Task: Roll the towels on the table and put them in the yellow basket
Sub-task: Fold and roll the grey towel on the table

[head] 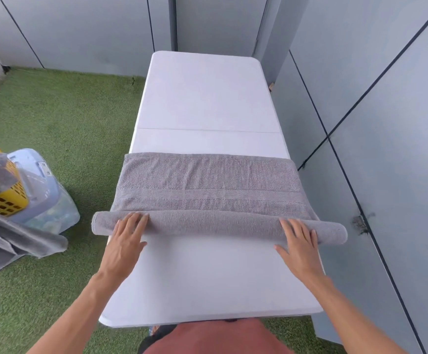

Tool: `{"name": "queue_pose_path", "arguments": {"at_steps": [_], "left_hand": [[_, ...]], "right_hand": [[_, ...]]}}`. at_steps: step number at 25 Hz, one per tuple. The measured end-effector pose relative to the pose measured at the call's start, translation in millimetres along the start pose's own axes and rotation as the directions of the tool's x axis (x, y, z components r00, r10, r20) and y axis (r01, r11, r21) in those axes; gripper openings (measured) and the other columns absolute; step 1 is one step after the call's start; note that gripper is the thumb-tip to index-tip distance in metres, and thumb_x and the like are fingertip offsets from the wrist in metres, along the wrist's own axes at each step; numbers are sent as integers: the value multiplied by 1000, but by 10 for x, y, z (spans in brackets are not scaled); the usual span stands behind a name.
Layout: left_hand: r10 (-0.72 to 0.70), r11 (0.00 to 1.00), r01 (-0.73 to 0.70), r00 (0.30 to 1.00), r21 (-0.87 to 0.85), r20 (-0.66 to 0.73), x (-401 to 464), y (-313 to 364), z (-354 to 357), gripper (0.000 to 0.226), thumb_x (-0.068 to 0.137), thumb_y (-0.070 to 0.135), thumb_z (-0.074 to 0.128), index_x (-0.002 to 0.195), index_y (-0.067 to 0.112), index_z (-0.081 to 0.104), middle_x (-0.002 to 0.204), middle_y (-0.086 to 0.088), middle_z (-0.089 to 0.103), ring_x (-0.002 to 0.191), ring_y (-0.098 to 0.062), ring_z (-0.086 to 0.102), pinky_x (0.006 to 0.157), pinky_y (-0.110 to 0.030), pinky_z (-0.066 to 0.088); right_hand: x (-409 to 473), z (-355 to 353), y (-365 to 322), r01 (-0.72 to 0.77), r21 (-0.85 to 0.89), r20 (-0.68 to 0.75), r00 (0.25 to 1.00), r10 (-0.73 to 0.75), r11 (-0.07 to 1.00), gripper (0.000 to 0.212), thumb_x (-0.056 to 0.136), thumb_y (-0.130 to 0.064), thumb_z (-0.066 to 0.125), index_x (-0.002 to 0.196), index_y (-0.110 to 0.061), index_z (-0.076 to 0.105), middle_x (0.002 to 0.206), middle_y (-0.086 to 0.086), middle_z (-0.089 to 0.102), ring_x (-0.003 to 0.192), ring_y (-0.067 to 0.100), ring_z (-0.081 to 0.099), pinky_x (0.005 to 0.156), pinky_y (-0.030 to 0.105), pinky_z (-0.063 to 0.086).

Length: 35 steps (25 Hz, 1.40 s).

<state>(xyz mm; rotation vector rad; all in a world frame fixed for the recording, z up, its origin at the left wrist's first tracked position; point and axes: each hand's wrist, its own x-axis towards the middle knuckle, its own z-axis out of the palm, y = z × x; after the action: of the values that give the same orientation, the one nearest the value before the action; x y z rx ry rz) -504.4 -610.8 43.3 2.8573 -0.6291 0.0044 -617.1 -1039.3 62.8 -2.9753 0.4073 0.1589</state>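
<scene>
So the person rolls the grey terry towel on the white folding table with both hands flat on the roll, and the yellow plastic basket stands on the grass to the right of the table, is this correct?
Not quite: the yellow plastic basket stands to the left of the white folding table, not the right, as the head view shows. The rest holds: left hand and right hand press flat on the roll of the grey terry towel.

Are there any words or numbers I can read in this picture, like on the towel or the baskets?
None can be read.
The grey towel shows only woven stripes, no words.
The yellow basket shows only holes.
The pale blue bin has a small latch or tag, too blurred to read.
The white table has no writing.
</scene>
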Motion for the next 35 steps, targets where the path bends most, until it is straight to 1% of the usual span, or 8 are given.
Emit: {"name": "queue_pose_path", "arguments": {"at_steps": [8,12,15,19,22,30,33,35], "left_hand": [[-57,997,60,997,-52,42,10,27,-134,50,67,-5,74,111,11,60,96,-5,61,89,-32,59,79,-44,50],[-90,975,134,967,-176,240,-9,-88,-180,47,81,2,66,125,14,56,112,-5,58,106,-30,55,89,-40,45],[-78,976,98,991,-196,105,257,-101,-233,41,85,0,61,123,16,59,106,-6,56,94,-30,56,80,-40,45],[-50,996,44,997,-83,-61,72,54,-120,51,78,16,76,126,14,58,113,-10,56,101,-34,55,90,-50,46],[-19,1000,19,999,-4,28,73,8,-61,73,67,18,83,132,12,50,118,-9,54,110,-33,52,100,-51,40],[-65,996,81,948,-40,311,219,-25,-249,52,82,13,70,130,18,54,110,-4,60,108,-28,55,93,-36,39],[-37,981,143,799,-131,600,249,-99,-414,53,86,21,68,135,20,49,126,-3,55,119,-23,50,97,-29,35],[-20,952,183,836,-244,549,308,-148,-459,49,84,17,69,131,22,53,126,-3,55,120,-23,50,98,-30,36]], "right_hand": [[106,-201,48,-26,-29,200,979,31,999,49,90,-28,60,135,-24,43,131,-4,48,129,20,36,108,42,24],[145,-316,203,-86,273,400,916,-32,958,52,80,-26,73,127,-24,53,124,-2,55,121,19,48,100,37,38],[318,-353,133,-118,454,188,982,35,883,50,78,-19,75,123,-25,54,124,0,55,119,20,50,100,37,39],[46,-129,-4,28,9,-90,996,-27,1000,52,89,-37,62,138,-30,46,142,-1,42,136,24,34,109,51,19],[84,-67,-15,9,-47,51,999,-6,999,70,88,-38,62,148,-29,28,150,-2,30,144,22,17,112,58,11],[124,-292,2,-21,-6,262,965,22,1000,50,90,-34,60,137,-27,43,135,-7,46,134,18,33,110,56,22],[120,-341,146,-53,131,425,905,-8,990,52,85,-36,66,133,-29,48,131,-6,50,128,20,42,107,53,30],[212,-376,174,-97,311,402,915,-39,945,56,79,-32,72,132,-30,50,130,-6,52,127,18,46,108,46,33]]}}
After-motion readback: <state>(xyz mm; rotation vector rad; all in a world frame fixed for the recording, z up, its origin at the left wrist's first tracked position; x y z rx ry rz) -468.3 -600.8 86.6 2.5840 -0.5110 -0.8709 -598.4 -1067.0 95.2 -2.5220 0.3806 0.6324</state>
